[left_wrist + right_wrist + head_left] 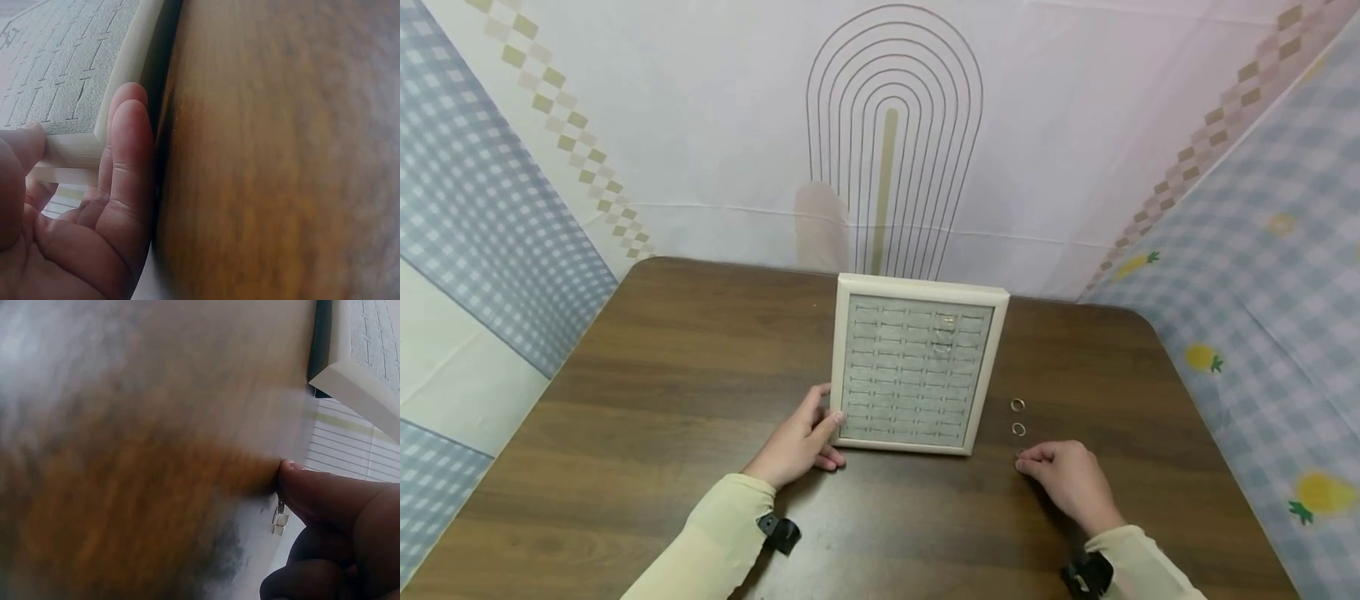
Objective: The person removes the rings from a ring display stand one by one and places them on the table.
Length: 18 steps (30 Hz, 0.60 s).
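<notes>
Ring board [913, 383] stands up on the brown table [700, 358], near the middle. It has a cream frame and gray slots, and a few shiny rings [948, 322] sit in it near the top right. The left hand [797, 439] has its grip clamped on the board's bottom left corner, with the thumb in front and other fingers along the side and behind. The right hand [1070, 479] has its grip pinched together on a small shiny thing [280, 519] that looks like a ring, low over the table. Two loose rings [1018, 405] lie just past those fingertips, to the right of the board. The table looks like dark wood. Behind it hangs a white cloth [715, 117] with thin curved lines like a rainbow. Blue checked cloth [1262, 275] hangs on both sides, with yellow pineapples on the right one.
</notes>
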Motion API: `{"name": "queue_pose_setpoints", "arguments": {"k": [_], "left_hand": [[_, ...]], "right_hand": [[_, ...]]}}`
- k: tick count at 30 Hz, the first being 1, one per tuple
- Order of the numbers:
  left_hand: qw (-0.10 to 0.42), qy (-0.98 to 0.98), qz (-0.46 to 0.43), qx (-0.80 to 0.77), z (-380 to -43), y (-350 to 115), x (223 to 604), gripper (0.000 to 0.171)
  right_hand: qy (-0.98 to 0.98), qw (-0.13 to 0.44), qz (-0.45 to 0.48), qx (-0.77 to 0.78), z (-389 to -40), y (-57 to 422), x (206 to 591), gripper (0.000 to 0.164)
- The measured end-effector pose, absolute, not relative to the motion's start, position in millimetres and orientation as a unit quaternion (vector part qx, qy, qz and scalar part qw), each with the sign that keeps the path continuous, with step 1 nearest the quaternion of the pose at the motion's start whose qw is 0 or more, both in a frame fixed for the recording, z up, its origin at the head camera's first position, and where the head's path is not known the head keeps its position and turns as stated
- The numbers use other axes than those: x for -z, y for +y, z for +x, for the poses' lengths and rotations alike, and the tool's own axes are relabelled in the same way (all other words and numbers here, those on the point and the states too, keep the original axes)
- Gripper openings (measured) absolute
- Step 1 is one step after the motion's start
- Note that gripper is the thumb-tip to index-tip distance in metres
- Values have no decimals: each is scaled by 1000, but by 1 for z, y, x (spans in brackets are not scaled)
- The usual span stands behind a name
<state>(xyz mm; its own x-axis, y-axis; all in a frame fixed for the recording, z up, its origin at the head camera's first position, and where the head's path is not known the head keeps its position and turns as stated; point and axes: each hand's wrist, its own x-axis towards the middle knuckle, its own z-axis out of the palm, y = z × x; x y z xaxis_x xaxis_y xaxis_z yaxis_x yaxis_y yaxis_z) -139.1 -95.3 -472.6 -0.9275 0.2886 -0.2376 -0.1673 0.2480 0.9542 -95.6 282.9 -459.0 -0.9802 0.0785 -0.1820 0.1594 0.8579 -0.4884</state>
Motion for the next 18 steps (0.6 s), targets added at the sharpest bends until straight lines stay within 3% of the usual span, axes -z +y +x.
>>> {"name": "queue_pose_setpoints", "arguments": {"k": [11, 18], "left_hand": [[181, 764, 42, -618, -139, -95, 472, 50], [181, 766, 38, -616, -138, -95, 472, 49]], "right_hand": [[960, 96, 65, 254, -97, 286, 457, 8], [962, 78, 62, 253, -93, 287, 459, 9]]}}
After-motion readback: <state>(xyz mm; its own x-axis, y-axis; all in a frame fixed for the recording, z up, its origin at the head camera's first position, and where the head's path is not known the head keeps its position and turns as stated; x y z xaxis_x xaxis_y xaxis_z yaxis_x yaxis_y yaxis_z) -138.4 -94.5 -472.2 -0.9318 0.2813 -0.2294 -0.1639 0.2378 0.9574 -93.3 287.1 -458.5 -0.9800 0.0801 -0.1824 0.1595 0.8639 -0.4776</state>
